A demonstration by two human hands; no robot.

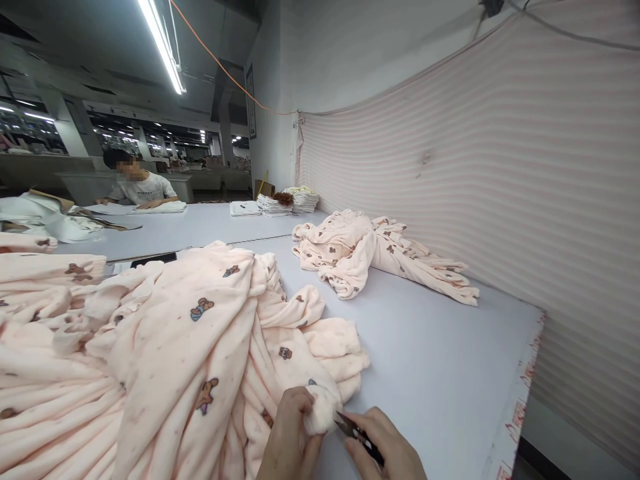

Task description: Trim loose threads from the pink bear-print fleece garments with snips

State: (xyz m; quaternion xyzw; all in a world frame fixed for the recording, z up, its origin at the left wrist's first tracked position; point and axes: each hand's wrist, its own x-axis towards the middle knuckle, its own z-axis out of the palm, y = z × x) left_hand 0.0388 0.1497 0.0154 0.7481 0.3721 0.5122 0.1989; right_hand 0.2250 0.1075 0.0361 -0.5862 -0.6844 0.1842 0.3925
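Factory floor, long white table (440, 360), striped cloth hung on the wall. Left hand (290, 437) pinches a fluffy corner of the pink bear-print garment (200, 360) at the near table edge. Right hand (387, 450) is closed around small black snips (356, 430), blades at that corner. Trimming looks midway: the big heap by the hands seems still to do, and a smaller pile (370, 253) lies well apart further up, maybe finished, can't tell. Another person (140, 187) sits at the far table near folded stacks (293, 200).
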